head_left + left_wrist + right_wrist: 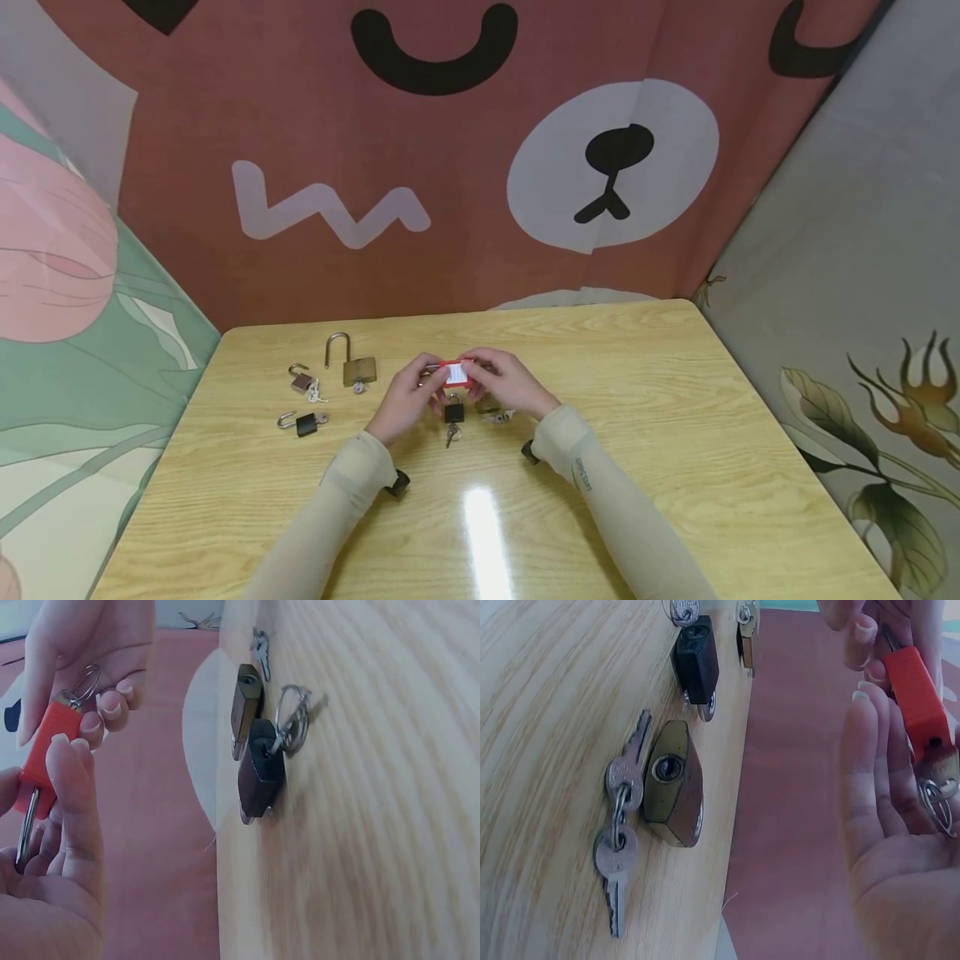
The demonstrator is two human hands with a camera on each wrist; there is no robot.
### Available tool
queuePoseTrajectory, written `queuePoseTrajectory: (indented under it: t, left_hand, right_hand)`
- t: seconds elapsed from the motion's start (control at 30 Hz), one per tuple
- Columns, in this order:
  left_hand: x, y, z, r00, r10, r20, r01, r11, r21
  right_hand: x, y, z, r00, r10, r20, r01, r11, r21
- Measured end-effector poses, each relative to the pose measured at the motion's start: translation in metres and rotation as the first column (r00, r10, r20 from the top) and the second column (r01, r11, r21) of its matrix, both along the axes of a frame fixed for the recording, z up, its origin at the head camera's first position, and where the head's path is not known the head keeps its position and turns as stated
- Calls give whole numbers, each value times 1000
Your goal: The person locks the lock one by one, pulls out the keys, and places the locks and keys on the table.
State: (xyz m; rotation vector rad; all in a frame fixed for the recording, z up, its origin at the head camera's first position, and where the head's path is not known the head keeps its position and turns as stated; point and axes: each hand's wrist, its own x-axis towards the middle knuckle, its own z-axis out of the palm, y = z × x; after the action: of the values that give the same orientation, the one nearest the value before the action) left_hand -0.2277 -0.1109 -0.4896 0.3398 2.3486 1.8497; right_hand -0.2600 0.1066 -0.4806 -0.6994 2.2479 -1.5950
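Note:
A red padlock point(457, 374) with a white label is held level between both hands, over the table. My left hand point(407, 397) grips its shackle end, with the metal shackle point(28, 829) running along the palm. At the padlock's other end, my right hand point(513, 382) holds the body between thumb and fingers. A key point(939, 766) with a ring sits in that end, partly hidden by the right hand. Just below the hands lie a black padlock point(454, 412) with keys in it and a brass padlock point(676, 784) beside two linked keys point(622, 784).
On the table's left side lie a large brass padlock point(359, 371), a small brown padlock point(302, 382) with keys point(316, 390), and a black padlock point(307, 425), all with raised shackles. A patterned cloth point(465, 275) hangs behind the wooden table point(675, 467).

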Motion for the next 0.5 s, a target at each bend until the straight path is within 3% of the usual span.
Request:
queuePoseTrajectory:
  t: [0.33,0.5]
  left_hand:
    - [-1,-2,-2,999,31,-32,-31,1000,3]
    - [-1,-1,-2,999,22,-40,-22,1000,5]
  right_hand:
    - [-1,8,0,996,-11,85,9,1000,27]
    - [1,11,2,997,-28,74,27,1000,13]
